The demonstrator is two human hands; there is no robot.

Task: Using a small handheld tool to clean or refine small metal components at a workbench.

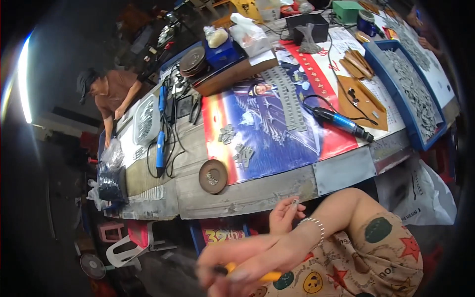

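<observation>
**Cluttered bench, both hands busy below its edge**

Bench (pixel 257 190) runs long ahead of me. My left hand (pixel 284 215) pinches a small metal piece (pixel 295 202) between fingertips, just below the bench edge. My right hand (pixel 237 265), blurred and nearest the camera, is closed around a yellow-handled tool (pixel 269 276). On the bench lie a blue power tool (pixel 341 123), a round dish (pixel 213 176) and a blue tray (pixel 381 64).

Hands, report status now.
Left hand grips yellow-handled tool in lap. Right hand pinches small metal piece below table edge. Nothing between them.
</observation>
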